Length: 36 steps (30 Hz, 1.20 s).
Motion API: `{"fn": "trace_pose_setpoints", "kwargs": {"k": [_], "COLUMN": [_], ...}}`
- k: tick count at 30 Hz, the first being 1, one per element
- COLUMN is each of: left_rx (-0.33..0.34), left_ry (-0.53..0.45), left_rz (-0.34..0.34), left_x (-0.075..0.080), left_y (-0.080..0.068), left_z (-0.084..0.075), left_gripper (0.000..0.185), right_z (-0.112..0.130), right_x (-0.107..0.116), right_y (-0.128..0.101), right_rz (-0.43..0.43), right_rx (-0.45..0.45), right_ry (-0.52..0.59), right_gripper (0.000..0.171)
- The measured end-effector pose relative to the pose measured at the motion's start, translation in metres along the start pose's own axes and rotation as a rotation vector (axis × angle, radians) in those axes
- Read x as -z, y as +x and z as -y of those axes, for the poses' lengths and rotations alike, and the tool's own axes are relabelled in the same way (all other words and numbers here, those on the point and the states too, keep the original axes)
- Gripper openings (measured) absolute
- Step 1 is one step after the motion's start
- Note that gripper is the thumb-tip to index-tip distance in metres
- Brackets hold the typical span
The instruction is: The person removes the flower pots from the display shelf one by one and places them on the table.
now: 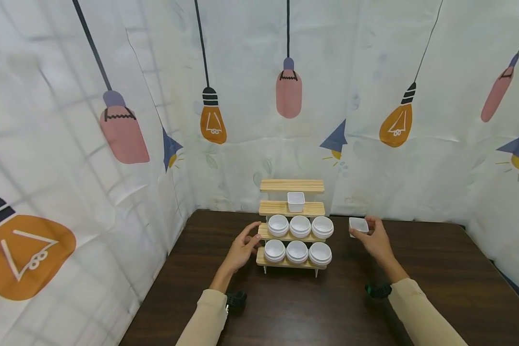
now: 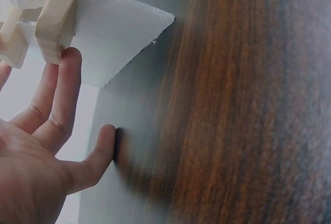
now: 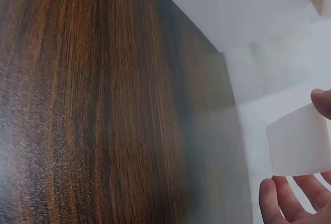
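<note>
A tiered wooden rack (image 1: 291, 209) stands on the dark wooden table (image 1: 437, 288). Its two lower steps each carry a row of 3 round white cups (image 1: 300, 226). One square white cup (image 1: 296, 201) sits on the second step from the top; the top step is bare. My left hand (image 1: 242, 250) rests with straight fingers (image 2: 64, 94) against the rack's left end (image 2: 51, 22). To the right of the rack, my right hand (image 1: 374, 240) holds a second square white cup (image 1: 358, 225) (image 3: 300, 141) above the table, pinched between its fingers.
Printed cloth walls with light-bulb drawings (image 1: 212, 120) close in the table at the back and both sides. Bare table surface lies in front of the rack and to its right. Each forearm wears a dark wrist strap (image 1: 378, 290).
</note>
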<state>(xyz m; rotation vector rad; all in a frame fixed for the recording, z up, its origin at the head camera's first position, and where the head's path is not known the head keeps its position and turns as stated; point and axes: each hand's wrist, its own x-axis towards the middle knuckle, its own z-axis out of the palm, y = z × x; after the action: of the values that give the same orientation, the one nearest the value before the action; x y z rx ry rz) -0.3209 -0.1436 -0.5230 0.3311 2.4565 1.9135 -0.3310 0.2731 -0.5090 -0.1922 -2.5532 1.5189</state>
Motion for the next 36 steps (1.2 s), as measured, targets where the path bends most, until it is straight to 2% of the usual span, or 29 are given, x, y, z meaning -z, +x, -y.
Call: {"fn": "trace_pose_setpoints", "kwargs": {"k": [13,32,36], "left_rx": [-0.026,-0.008,-0.001], "left_ry": [0.029,0.007,-0.009], "left_rz": [-0.013,-0.034,0.003], "left_x": [0.000,-0.002,0.001], "left_y": [0.000,0.000,-0.008], "left_z": [0.000,0.000,-0.019], "left_gripper": [0.047,0.047,0.046], "right_z": [-0.004,-0.018,-0.020], "right_x": [-0.007,-0.017,-0.020], "right_y": [0.014,0.033,0.035], "right_rz": [0.039,0.066,0.060], "right_rx": [-0.020,-0.050,-0.059], "right_ry": [0.002,0.049,0.060], "right_gripper": [0.083,0.079,0.078]}}
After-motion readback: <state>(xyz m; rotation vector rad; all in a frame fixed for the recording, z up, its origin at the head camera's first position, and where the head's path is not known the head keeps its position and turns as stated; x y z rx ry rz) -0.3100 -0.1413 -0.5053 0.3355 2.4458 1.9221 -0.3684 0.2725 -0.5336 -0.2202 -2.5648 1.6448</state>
